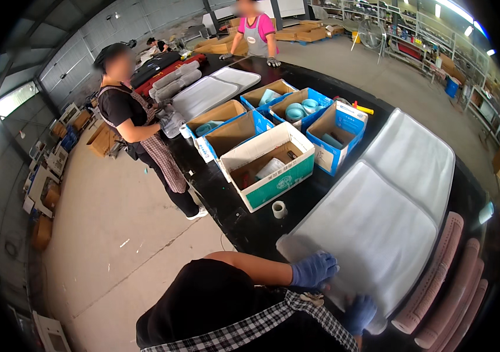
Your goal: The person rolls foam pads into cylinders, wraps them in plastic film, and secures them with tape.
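A pale grey mat (373,217) with rounded corners lies flat on the black table in front of me, overlapping a second grey mat (411,158) beyond it. My left hand (314,270), in a blue-grey glove, is at the near edge of the closer mat, its fingers bent and closed on the edge. Farther right, near the mat's lower corner, my right hand (360,314) wears the same kind of glove. Blur and the viewing angle hide its fingers. Rolled pinkish mats (432,276) lie just right of the grey mat.
Open cardboard boxes (285,182) holding tape rolls and small items stand mid-table. A loose tape roll (279,209) sits in front of them. At left, a co-worker (127,111) handles another grey mat (206,94). A second person (256,35) leans at the far end.
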`<move>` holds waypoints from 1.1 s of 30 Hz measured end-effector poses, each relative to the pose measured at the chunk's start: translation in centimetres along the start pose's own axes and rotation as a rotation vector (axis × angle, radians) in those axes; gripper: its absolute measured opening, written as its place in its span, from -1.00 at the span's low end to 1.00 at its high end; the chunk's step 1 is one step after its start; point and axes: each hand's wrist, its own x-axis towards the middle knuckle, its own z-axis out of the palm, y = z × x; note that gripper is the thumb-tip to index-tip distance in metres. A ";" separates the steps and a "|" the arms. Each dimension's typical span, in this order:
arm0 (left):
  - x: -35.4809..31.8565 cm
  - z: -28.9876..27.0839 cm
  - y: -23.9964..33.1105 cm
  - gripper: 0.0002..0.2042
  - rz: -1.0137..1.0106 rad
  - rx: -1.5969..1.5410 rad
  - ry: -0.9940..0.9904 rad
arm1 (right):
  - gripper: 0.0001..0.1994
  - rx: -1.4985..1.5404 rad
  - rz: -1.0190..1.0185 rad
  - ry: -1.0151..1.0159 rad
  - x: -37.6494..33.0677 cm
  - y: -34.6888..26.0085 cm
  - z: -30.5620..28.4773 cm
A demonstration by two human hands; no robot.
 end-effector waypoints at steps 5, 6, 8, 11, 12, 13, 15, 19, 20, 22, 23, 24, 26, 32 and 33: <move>1.8 4.5 -2.5 -0.57 -0.020 0.155 0.536 | -0.71 0.053 0.073 0.058 6.8 -0.8 -2.9; 3.6 1.7 -1.6 -0.72 -0.199 0.144 0.056 | -0.69 0.088 0.102 0.121 6.5 0.3 -2.0; 5.0 -1.0 -3.8 -0.79 -0.111 0.013 0.162 | -0.57 0.152 0.099 -0.005 6.3 -1.0 -3.8; 6.0 -3.7 -5.3 -0.53 -0.064 0.021 0.161 | -0.27 0.146 0.010 -0.047 6.0 -2.2 -3.3; 6.5 -2.7 -5.9 -0.44 -0.017 0.024 0.282 | -0.26 0.097 0.008 -0.077 6.7 -1.5 -2.2; 6.9 -2.8 -4.8 -0.40 -0.068 0.038 0.332 | -0.28 -0.010 0.036 -0.151 7.7 -0.4 -1.5; 6.5 -3.0 -3.2 -0.35 -0.111 0.045 0.372 | -0.36 0.108 0.044 -0.250 10.9 1.5 -3.1; 8.3 -3.1 -2.6 -0.41 -0.090 0.239 0.348 | -0.49 0.095 0.084 -0.441 13.5 2.8 -4.0; 8.7 -3.2 -2.8 -0.46 -0.234 0.217 0.168 | -0.46 0.098 0.106 -0.479 13.8 2.5 -3.9; 7.5 -3.3 -3.0 -0.52 -0.166 0.214 0.194 | -0.42 0.102 0.119 -0.527 13.2 1.9 -4.2; 5.8 -3.1 -2.2 -0.52 -0.152 0.175 0.087 | -0.40 0.157 0.151 -0.664 11.9 0.9 -4.8; 4.3 -2.8 -1.7 -0.53 -0.142 0.137 -0.019 | -0.37 0.211 0.179 -0.801 10.4 -0.2 -5.5; 1.4 -0.5 -1.0 -0.53 -0.115 0.095 -0.057 | -0.37 0.255 0.119 -0.548 5.0 -2.7 -6.7; 1.7 -3.7 -0.9 -0.42 -0.029 -0.022 0.025 | -0.24 0.082 -0.157 -0.042 0.3 -1.9 -3.7; 1.4 -3.4 -1.1 -0.37 0.005 0.032 0.234 | -0.27 0.115 -0.086 -0.217 2.5 -1.7 -3.7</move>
